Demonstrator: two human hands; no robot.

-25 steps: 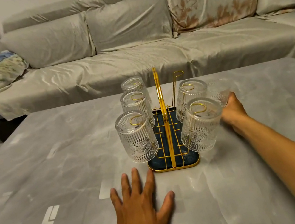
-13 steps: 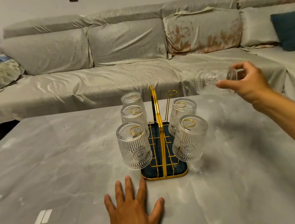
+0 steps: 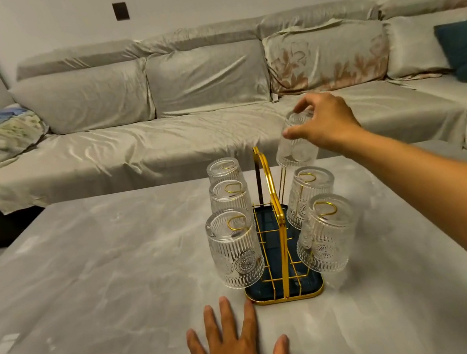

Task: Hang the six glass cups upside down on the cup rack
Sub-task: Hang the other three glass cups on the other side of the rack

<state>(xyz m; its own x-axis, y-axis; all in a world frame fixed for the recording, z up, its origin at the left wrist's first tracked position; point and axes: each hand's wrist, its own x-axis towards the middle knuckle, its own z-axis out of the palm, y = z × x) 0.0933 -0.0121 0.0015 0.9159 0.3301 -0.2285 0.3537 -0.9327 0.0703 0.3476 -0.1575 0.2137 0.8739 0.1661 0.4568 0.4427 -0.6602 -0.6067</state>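
Grey sofa [image 3: 218, 135] behind marbled counter [image 3: 103, 277] | cup rack [image 3: 276, 231]: five cups hung mouth-down | right hand [image 3: 325, 123] fingers [image 3: 291, 133] closed on sixth cup [image 3: 295, 147], mouth down, axis near upright, above rear-right peg | left hand [image 3: 238, 353] spread flat on counter.

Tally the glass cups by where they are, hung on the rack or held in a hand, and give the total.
Hung on the cup rack: 5
Held in the right hand, mouth down above the last peg: 1 cup
Total: 6
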